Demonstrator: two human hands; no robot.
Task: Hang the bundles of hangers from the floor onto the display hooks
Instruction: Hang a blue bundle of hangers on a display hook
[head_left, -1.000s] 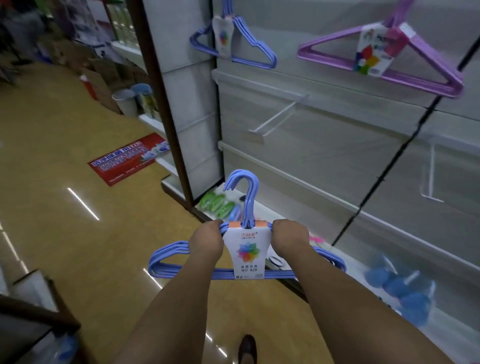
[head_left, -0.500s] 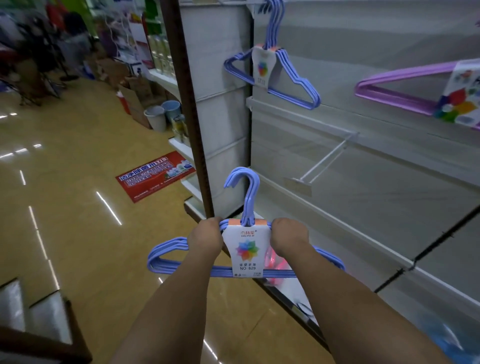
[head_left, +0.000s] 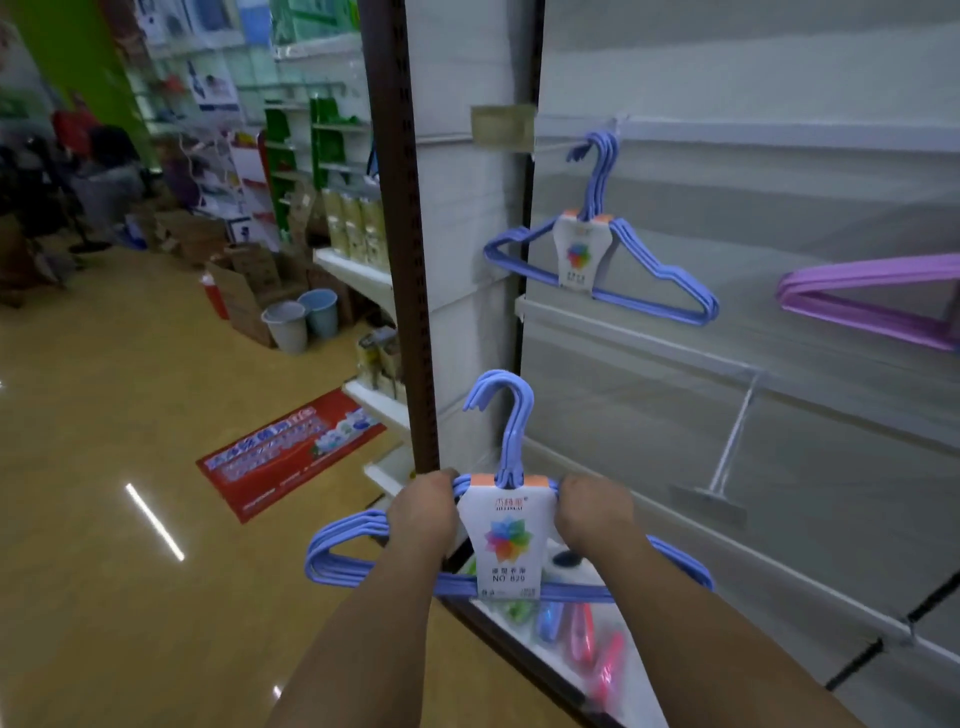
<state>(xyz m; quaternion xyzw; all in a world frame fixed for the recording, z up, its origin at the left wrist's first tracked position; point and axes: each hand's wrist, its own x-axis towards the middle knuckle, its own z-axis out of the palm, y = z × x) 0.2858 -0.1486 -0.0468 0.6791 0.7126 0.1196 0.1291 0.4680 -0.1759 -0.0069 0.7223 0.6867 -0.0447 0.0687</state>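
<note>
- Centrally, the held bundle of blue hangers is up in front of the white display wall, hooks upward, its white card label facing the camera.
- The left hand grips the bundle's shoulder just left of the label, fingers curled round the wires.
- The right hand grips the other shoulder just right of the label, likewise curled round it.
- Right of and above the held bundle, an empty display hook sticks out from the wall.
- Above the held bundle, a second blue bundle hangs from a higher hook; a purple bundle hangs farther right.
- Below the held bundle, the bottom shelf carries packaged goods in green, blue and pink.
- Left of the held bundle, a brown upright post rises; beyond it lies the shop floor with a red mat and two buckets.
</note>
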